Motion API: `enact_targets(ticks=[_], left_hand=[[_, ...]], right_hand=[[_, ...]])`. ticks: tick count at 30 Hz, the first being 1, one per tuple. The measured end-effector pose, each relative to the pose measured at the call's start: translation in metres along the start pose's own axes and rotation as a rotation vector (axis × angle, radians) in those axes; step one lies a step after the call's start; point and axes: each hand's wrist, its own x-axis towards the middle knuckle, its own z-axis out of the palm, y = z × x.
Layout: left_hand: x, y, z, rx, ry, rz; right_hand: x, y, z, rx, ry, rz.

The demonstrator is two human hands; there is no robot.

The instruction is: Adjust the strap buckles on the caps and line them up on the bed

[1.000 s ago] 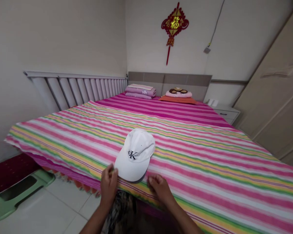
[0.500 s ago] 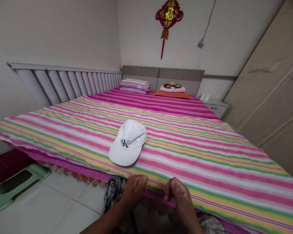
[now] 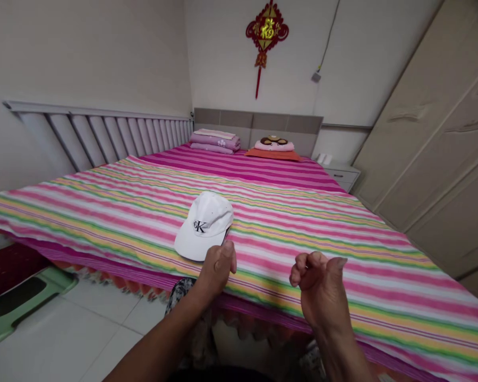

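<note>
A white cap (image 3: 209, 215) with black "CK" letters lies on a striped sheet (image 3: 287, 223) near the bed's front edge, its brim toward me and to the left. My left hand (image 3: 216, 270) hovers in front of the cap and overlaps the brim's right end in view; contact cannot be made out. Its fingers are curled in with the thumb alongside, and nothing shows in them. Off to the right, my right hand (image 3: 322, 289) is held above the sheet, palm turned up, fingers bent and thumb apart, holding nothing.
Folded purple bedding (image 3: 215, 142) and an orange pillow (image 3: 273, 154) lie by the headboard (image 3: 282, 127). A slatted rail (image 3: 115, 135) runs along the left. A green stool (image 3: 32, 300) stands on the tiled floor at left. A white nightstand (image 3: 340, 175) is beside the bed.
Both hands have risen forward over the bed and moved farther apart. My right hand has turned palm up and loosened from a curled shape. The cap stays where it lay; the view has shifted slightly.
</note>
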Motion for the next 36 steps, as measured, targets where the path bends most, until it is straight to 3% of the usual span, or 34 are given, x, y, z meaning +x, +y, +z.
enact_targets(ticks=[5, 8, 11, 14, 17, 20, 28, 36], left_hand=[[0.001, -0.004, 0.004, -0.019, 0.010, -0.012], [0.001, -0.019, 0.006, -0.040, 0.010, -0.082], [-0.004, -0.046, 0.007, -0.138, 0.016, -0.280], [-0.014, -0.080, 0.005, -0.370, 0.082, -0.532], [-0.024, -0.108, -0.004, -0.614, 0.188, -0.689], [-0.027, -0.123, -0.015, -0.726, 0.342, -0.770], [-0.011, -0.124, -0.036, -0.797, 0.662, -0.707], [-0.004, -0.116, -0.043, -0.846, 0.683, -0.647]], right_hand=[[-0.004, 0.012, -0.001, -0.048, -0.021, 0.039], [-0.005, 0.027, -0.003, -0.166, -0.085, 0.071], [-0.007, 0.048, -0.009, -0.408, -0.286, 0.191], [-0.013, 0.074, -0.020, -0.589, -0.475, 0.269], [-0.021, 0.098, -0.034, -0.681, -0.574, 0.296], [-0.027, 0.112, -0.046, -0.748, -0.634, 0.317], [-0.032, 0.121, -0.054, -0.801, -0.659, 0.408], [-0.039, 0.129, -0.058, -0.703, -0.632, 0.484]])
